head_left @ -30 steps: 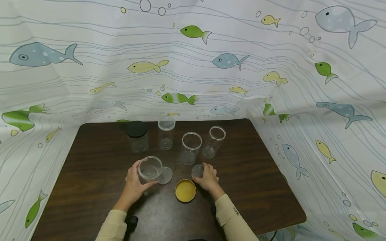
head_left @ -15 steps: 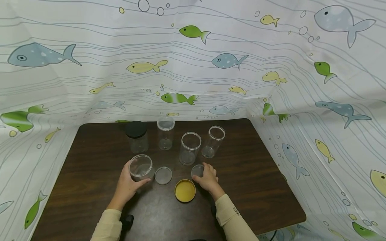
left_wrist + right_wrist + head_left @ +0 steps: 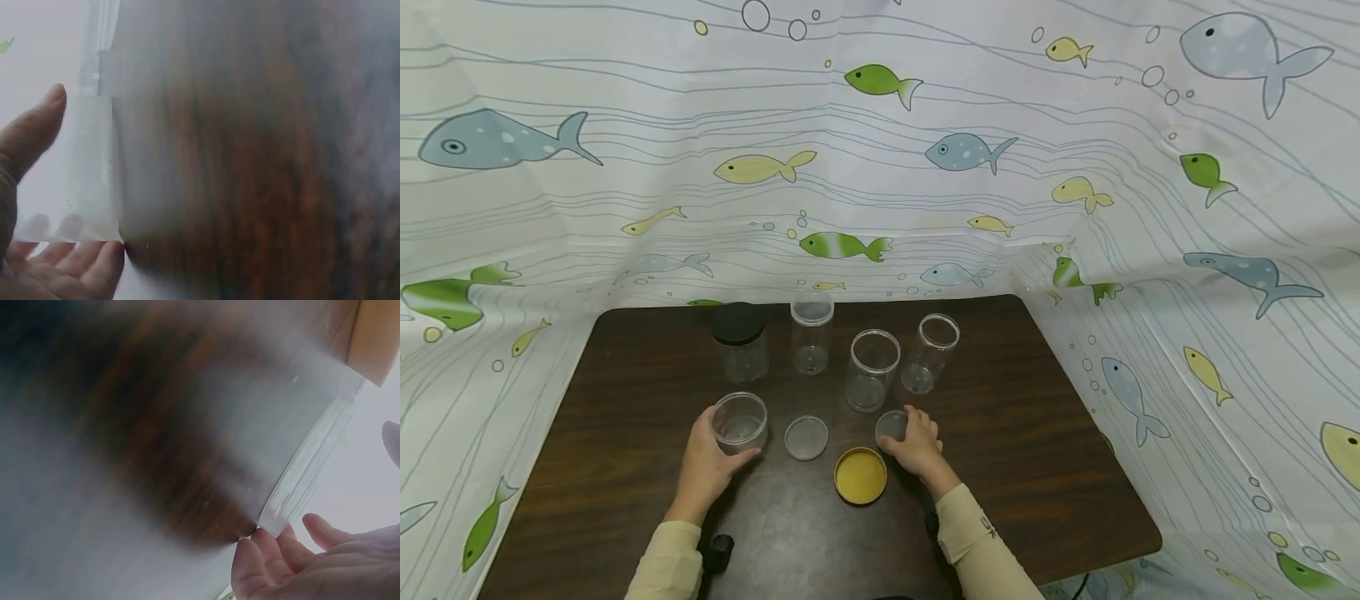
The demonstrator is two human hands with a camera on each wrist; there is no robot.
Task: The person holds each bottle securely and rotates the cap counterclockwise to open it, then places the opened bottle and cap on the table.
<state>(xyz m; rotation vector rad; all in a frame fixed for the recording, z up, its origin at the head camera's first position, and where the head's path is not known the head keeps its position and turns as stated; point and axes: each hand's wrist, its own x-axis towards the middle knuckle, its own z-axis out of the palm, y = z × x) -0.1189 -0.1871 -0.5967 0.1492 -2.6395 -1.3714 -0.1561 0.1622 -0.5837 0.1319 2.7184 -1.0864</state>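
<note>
My left hand curves round a short clear jar that stands on the table, thumb on the near side. In the left wrist view, fingertips touch the wall of this jar. At the right, my right hand grips a clear round lid at its edge, the lid flat on the table. Fingertips meet the lid's rim in the right wrist view. Between the hands lie another clear lid and a gold lid, its inside facing up.
Behind the hands stand a jar with a black lid, a tall capped jar, a wide lidless jar and a slimmer lidless jar. The brown table backs onto a fish-patterned sheet.
My left hand has carried the short jar leftward, away from the middle clear lid it overlapped, and lowered it to the table. The right hand and its lid stay put.
</note>
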